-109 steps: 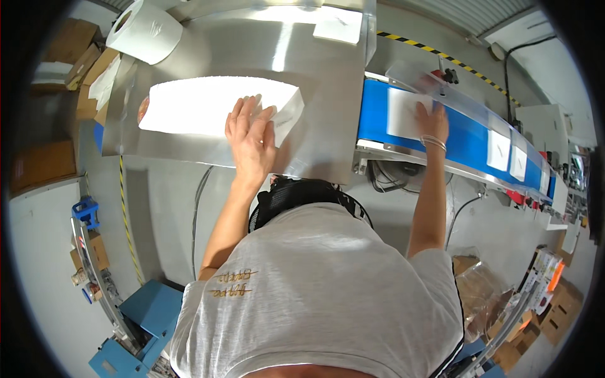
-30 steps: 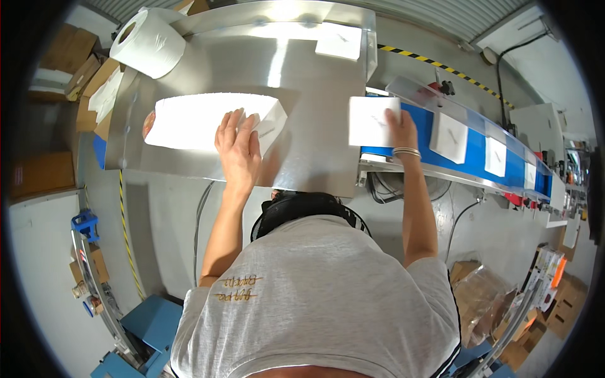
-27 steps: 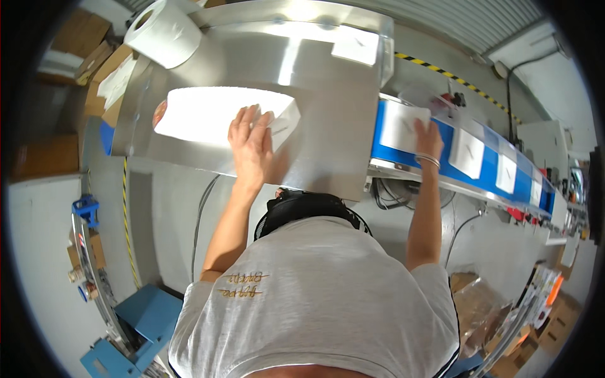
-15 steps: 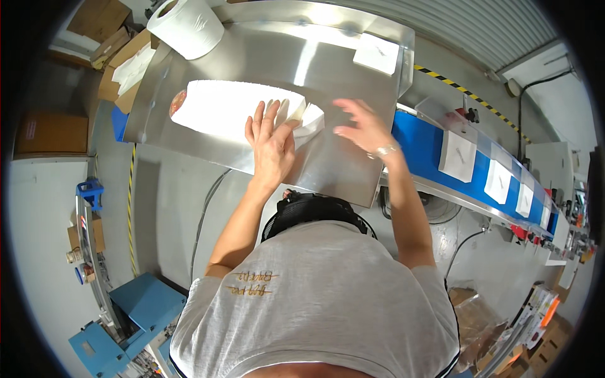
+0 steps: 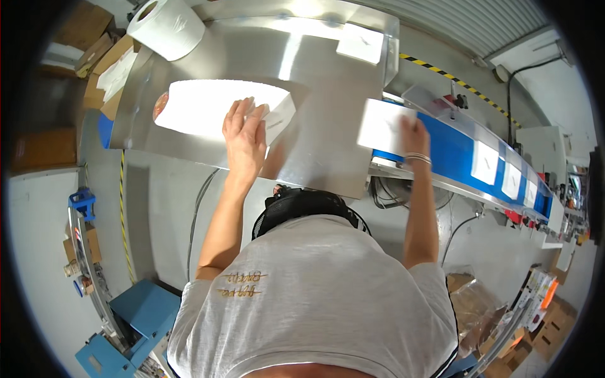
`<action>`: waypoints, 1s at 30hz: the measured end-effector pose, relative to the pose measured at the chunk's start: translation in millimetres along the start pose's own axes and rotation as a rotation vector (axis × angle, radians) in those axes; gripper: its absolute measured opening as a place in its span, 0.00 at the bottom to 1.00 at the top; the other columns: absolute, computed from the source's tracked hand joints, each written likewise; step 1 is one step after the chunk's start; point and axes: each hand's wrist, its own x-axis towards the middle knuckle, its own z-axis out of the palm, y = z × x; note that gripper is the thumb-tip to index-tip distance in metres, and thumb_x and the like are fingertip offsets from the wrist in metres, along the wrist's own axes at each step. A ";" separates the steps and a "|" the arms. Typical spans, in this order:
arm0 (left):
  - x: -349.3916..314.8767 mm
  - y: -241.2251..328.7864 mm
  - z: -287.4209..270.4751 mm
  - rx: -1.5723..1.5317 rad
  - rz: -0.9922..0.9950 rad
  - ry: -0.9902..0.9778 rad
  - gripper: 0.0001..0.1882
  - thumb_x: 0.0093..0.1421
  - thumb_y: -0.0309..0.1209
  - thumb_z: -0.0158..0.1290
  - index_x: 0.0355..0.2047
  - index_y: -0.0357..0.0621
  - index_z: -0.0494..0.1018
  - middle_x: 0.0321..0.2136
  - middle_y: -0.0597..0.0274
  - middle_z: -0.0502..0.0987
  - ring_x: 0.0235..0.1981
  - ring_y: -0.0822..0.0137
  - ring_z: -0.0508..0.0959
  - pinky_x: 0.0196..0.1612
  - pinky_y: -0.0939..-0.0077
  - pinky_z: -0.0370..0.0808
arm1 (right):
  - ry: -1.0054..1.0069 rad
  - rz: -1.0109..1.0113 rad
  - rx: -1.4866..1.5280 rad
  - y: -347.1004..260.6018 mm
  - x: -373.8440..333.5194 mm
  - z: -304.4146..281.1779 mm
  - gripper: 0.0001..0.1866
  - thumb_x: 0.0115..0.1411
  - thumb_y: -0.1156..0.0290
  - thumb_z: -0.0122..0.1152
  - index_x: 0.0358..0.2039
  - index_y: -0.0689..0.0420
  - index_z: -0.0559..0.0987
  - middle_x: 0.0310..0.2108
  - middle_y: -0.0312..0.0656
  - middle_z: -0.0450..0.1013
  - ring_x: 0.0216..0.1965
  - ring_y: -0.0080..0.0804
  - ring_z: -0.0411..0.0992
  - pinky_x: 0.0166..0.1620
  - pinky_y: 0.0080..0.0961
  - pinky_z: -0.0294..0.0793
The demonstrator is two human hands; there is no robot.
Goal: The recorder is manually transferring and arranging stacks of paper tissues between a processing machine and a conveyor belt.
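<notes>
A long row of white, thin, square packets (image 5: 201, 104) lies on the steel table, its flat end face turned to the right. My left hand (image 5: 244, 135) rests on the right part of this row, fingers stretched out over its top. At the left end of the row sits a round reddish thing (image 5: 161, 107), partly hidden. Over the near end of the blue conveyor belt, my right hand (image 5: 414, 135) grips a white square packet (image 5: 381, 126) by its right side; its fingers are blurred by motion.
More white packets (image 5: 484, 162) lie spaced along the blue belt (image 5: 447, 135), beside a clear guard. Another white square (image 5: 360, 43) lies at the table's back right. A large white roll (image 5: 167, 31) stands at the back left, near open cardboard boxes (image 5: 113, 75). The steel table (image 5: 328, 94) has a raised back edge.
My right hand has moved right to the belt and now holds a white packet there. The loose, fanned right end of the row is now straight under my left hand. The view has shifted slightly.
</notes>
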 end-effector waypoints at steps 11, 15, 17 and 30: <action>-7.1 5.2 2.4 0.046 0.050 0.001 0.15 0.48 0.19 0.54 0.36 0.48 0.78 0.57 0.53 0.64 0.62 0.46 0.56 0.62 0.47 0.47 | -0.456 -0.512 0.109 -105.3 -36.4 24.2 0.28 0.50 0.68 0.66 0.53 0.53 0.71 0.53 0.42 0.69 0.54 0.37 0.68 0.55 0.34 0.68; -2.6 8.0 -1.6 0.059 0.088 -0.064 0.17 0.48 0.21 0.55 0.40 0.49 0.77 0.58 0.50 0.62 0.63 0.45 0.54 0.63 0.46 0.44 | -0.795 -0.577 0.311 -154.2 -43.4 91.7 0.25 0.51 0.69 0.66 0.51 0.54 0.71 0.57 0.40 0.64 0.59 0.37 0.61 0.58 0.33 0.63; 2.1 9.4 -3.0 0.017 0.053 -0.036 0.19 0.49 0.22 0.56 0.43 0.50 0.76 0.58 0.48 0.61 0.63 0.45 0.53 0.63 0.46 0.43 | -0.645 -0.952 0.044 -147.6 -33.6 116.4 0.25 0.52 0.70 0.65 0.51 0.55 0.70 0.58 0.42 0.62 0.60 0.38 0.58 0.58 0.33 0.61; 3.6 -14.8 0.3 0.020 -0.005 0.049 0.16 0.51 0.20 0.54 0.41 0.45 0.77 0.52 0.51 0.69 0.57 0.46 0.64 0.58 0.53 0.59 | 0.099 0.028 -0.166 -7.3 -9.7 -37.6 0.23 0.54 0.51 0.61 0.37 0.60 0.74 0.29 0.47 0.72 0.30 0.37 0.69 0.35 0.30 0.68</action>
